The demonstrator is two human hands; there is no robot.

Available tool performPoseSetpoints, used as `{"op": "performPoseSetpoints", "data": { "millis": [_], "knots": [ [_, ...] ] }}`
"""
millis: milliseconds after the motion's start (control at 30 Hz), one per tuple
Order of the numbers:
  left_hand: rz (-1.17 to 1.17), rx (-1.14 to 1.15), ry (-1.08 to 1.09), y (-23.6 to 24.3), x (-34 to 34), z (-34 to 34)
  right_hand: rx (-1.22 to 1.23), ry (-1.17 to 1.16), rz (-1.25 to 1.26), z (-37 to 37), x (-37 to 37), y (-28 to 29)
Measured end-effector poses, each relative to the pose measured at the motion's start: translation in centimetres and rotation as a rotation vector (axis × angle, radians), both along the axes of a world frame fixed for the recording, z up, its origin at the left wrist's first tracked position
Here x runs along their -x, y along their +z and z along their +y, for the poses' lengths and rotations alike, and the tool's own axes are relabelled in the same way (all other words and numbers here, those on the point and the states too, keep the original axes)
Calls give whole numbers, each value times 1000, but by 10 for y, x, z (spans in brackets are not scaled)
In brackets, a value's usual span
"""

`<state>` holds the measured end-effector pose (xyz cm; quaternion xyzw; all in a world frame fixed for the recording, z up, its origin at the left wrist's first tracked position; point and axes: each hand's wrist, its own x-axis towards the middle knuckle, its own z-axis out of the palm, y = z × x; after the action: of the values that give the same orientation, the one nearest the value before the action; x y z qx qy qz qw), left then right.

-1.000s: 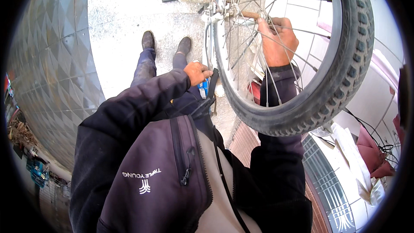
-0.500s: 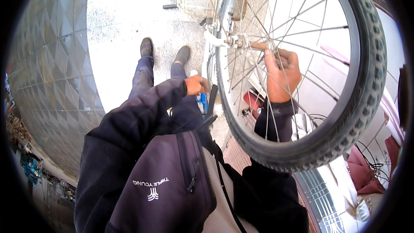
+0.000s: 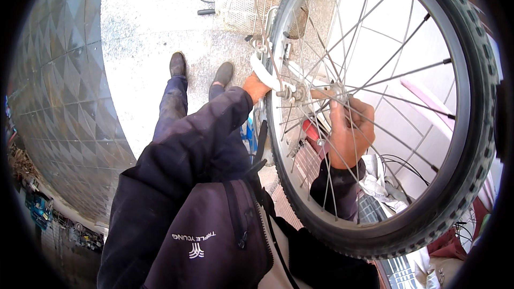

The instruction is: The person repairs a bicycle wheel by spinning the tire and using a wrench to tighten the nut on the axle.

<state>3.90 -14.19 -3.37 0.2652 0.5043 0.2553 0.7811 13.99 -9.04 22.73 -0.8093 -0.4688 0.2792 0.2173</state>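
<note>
A bicycle wheel (image 3: 465,182) with a knobby black tyre and thin metal spokes fills the right side. Its rusty brown hub (image 3: 320,94) sits near the middle of the spokes. Seen through the spokes, my right hand (image 3: 350,134) has its fingers curled and its thumb pressed at the hub's right end. A white, curved fork leg (image 3: 263,70) reaches the axle on the hub's left side. Against that leg rests my left hand (image 3: 257,88), its fingers hidden, so its grip does not show.
A wire basket (image 3: 241,5) and a black handlebar grip (image 3: 206,12) lie beyond the wheel. My shoes (image 3: 178,64) stand on pale paving. Patterned metal panelling (image 3: 64,75) runs along the left. A red object (image 3: 313,131), pale cloth (image 3: 375,179) and cables (image 3: 407,166) are around my right arm.
The wheel and hub have shifted down and slightly right in view, my right hand staying at the hub. My left hand has moved up and right to the white fork leg.
</note>
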Motion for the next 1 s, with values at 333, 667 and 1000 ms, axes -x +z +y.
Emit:
{"op": "performPoseSetpoints", "data": {
  "millis": [333, 667, 1000],
  "knots": [
    [379, -173, -203, 19, -11, 19, -11, -30, 63, -2, 0, 0],
    [280, -111, 12, 2, -18, 11, -102, 6, 86, -8, -7, -3],
    [66, -92, 108, 6, -19, 6, -55, -17, 25, -9, -5, -1]
  ]
}}
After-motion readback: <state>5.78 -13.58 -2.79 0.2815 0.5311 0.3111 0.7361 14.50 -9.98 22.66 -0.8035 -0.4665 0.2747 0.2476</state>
